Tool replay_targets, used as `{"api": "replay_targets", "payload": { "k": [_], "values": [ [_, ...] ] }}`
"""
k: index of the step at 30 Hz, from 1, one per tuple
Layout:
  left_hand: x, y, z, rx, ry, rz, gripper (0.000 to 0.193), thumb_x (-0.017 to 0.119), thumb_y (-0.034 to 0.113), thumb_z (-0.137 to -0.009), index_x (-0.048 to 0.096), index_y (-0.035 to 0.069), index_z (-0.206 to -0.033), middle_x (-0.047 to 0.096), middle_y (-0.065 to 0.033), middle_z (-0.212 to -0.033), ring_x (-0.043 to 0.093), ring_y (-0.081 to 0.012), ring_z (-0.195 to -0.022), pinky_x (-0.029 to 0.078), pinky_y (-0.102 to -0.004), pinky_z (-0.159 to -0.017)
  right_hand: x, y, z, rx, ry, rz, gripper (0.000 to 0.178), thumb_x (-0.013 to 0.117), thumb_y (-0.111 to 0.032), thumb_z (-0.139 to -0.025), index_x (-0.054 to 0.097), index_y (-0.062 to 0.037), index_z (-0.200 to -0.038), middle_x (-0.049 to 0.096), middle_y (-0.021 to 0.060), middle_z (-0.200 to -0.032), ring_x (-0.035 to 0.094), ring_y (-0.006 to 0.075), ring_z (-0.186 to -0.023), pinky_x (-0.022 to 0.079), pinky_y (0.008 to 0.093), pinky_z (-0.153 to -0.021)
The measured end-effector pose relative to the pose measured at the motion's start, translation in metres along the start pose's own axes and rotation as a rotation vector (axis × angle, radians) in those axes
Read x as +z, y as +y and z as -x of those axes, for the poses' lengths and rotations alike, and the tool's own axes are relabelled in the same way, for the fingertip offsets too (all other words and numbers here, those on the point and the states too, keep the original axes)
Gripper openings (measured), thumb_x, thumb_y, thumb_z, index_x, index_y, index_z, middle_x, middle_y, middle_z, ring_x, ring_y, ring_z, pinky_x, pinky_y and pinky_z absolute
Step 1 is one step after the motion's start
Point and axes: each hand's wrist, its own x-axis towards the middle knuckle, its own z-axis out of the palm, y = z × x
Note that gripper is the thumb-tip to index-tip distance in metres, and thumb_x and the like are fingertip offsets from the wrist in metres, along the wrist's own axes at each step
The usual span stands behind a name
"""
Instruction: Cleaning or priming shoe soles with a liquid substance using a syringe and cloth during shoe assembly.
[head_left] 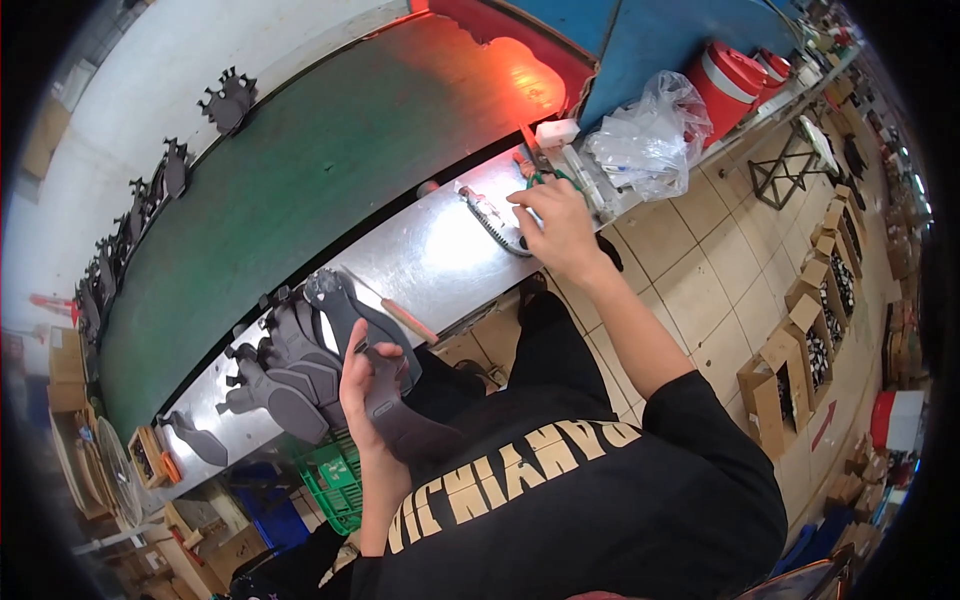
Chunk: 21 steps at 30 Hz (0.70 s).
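My left hand (362,385), fingers raised, holds a dark grey, flexible moulded piece (415,425) in front of my shirt. Beside it on the metal bench edge lies a heap of similar grey pieces (290,375) with small tabs at their ends. Over the bench further right, my right hand (560,228) reaches out with thumb and index finger apart. Just beyond its fingertips are green-handled scissors (540,178); whether they touch is hard to see. A dark coiled cord (490,228) lies left of that hand. A thin tool with a reddish handle (408,320) rests near the bench's front edge.
A green conveyor belt (330,150) runs behind the metal ledge, with grey pieces (228,103) along its far edge. Right of the scissors sit a clear plastic bag (655,140) and a red jug (725,85). A green crate (332,482) is below; cartons (775,395) line the floor.
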Motion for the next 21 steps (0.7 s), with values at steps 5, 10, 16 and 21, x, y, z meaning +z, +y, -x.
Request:
{"api": "replay_targets", "payload": {
  "k": [5, 10, 16, 21],
  "values": [
    [-0.013, -0.003, 0.002, -0.075, 0.001, 0.129, 0.048, 0.05, 0.038, -0.099, 0.051, 0.001, -0.129, 0.066, -0.0058, -0.094, 0.064, -0.0177, -0.092, 0.05, -0.0305, -0.083, 0.0, 0.014, -0.004, 0.09, 0.074, 0.031, 0.011, 0.065, -0.009, -0.08, 0.07, -0.0054, -0.089, 0.068, 0.009, -0.083, 0.057, 0.0316, -0.078, 0.044, 0.0393, -0.077],
    [-0.017, -0.004, 0.004, -0.124, -0.014, 0.178, 0.044, 0.047, 0.03, -0.101, 0.048, 0.0, -0.133, 0.067, -0.008, -0.097, 0.065, -0.0203, -0.096, 0.055, -0.0307, -0.079, -0.02, 0.072, 0.008, 0.303, 0.138, 0.277, 0.017, 0.064, -0.014, -0.08, 0.072, -0.0069, -0.093, 0.069, 0.0116, -0.089, 0.059, 0.033, -0.086, 0.046, 0.0416, -0.078],
    [-0.009, -0.005, 0.005, -0.171, -0.005, 0.179, 0.048, 0.049, 0.027, -0.097, 0.045, -0.002, -0.135, 0.067, -0.0106, -0.097, 0.065, -0.024, -0.097, 0.054, -0.0343, -0.084, -0.015, 0.088, 0.036, 0.491, -0.033, 0.402, 0.026, 0.067, -0.017, -0.078, 0.069, -0.0051, -0.101, 0.066, 0.0172, -0.101, 0.06, 0.0349, -0.091, 0.047, 0.0437, -0.087],
    [-0.014, -0.014, 0.0, -0.181, -0.119, 0.164, 0.052, 0.047, 0.026, -0.096, 0.04, -0.001, -0.14, 0.065, -0.0103, -0.098, 0.063, -0.0293, -0.101, 0.052, -0.0412, -0.09, -0.014, 0.086, 0.034, 0.402, 0.149, 0.197, 0.03, 0.065, -0.015, -0.08, 0.065, -0.0054, -0.109, 0.066, 0.0152, -0.103, 0.061, 0.0334, -0.098, 0.048, 0.0435, -0.084]
  ]
}}
